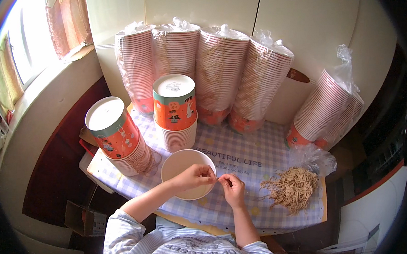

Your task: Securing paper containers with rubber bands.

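The left hand reached over the white-lined paper tub, which stood open side up near the near edge of the surface, left of its middle. The right hand was just beside the tub's right rim. On each hand the thumb and index fingertips were pinched closed, and the two pinches nearly met above that rim; whatever thin piece they gripped, if any, was too small to tell.

A loose heap of tan cords lay near the right edge of the surface, with a crumpled clear plastic bag just beyond it. By the left edge stood a leaning stack of upside-down orange tubs, a small bundle of cords against its right side. Farther back and to the right stood a second upside-down stack, behind the open tub. Four bagged stacks of tubs lined the far edge, tied at the top, and two more bagged stacks leaned at the far right corner. A blue-and-white checked cloth covered the surface.
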`<state>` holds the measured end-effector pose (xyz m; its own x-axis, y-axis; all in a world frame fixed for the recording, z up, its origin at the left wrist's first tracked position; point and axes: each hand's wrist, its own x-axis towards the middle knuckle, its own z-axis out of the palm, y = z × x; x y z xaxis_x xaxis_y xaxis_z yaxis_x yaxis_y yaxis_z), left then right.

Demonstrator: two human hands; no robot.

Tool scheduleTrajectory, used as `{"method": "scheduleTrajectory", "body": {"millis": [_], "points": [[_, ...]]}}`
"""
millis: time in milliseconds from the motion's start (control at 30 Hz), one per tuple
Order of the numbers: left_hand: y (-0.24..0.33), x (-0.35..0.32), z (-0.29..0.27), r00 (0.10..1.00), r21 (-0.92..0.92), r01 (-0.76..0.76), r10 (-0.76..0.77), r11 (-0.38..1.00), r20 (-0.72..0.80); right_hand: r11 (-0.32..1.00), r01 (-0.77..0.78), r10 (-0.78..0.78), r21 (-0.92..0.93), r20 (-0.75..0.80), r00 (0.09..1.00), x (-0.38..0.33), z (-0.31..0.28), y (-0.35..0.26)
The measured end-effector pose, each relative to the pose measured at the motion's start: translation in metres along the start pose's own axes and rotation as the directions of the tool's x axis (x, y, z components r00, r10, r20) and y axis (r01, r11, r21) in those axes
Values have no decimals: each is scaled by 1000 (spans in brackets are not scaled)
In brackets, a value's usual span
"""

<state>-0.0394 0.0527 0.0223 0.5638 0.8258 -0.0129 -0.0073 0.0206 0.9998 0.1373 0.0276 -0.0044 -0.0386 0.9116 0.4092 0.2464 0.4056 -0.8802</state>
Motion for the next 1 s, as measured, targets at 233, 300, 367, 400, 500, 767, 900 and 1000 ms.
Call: {"method": "scheduleTrajectory", "body": {"millis": [233, 300, 367, 400, 500, 767, 900, 1000], "points": [[0, 1, 0, 1000, -73, 11, -11, 997, -7, 991, -111, 107, 75, 53, 993, -4, -1, 6], [1, 0, 0, 1000, -95, 21, -21, 995, 1, 988, -131, 125, 80, 79, 989, -5, 0, 7], [-1, -1, -3, 1000, -109, 12, -13, 994, -7, 984, -142, 132, 104, 94, 987, -5, 3, 8], [0, -1, -2, 1000, -107, 13, -14, 994, -6, 979, -153, 139, 134, 105, 985, -6, 3, 8], [0, 1, -1, 999, -133, -10, 5, 991, -38, 977, -161, 144, 142, 125, 982, -7, 1, 10], [-3, 2, 0, 997, -154, -35, 24, 988, -68, 960, -233, 210, 152, 157, 965, -9, 0, 13], [-4, 2, 0, 996, -164, -45, 32, 985, -80, 943, -282, 252, 179, 172, 952, -11, 0, 13], [-1, 1, 1, 995, -160, -45, 30, 986, -93, 945, -283, 254, 166, 175, 951, -11, -1, 14]]}}
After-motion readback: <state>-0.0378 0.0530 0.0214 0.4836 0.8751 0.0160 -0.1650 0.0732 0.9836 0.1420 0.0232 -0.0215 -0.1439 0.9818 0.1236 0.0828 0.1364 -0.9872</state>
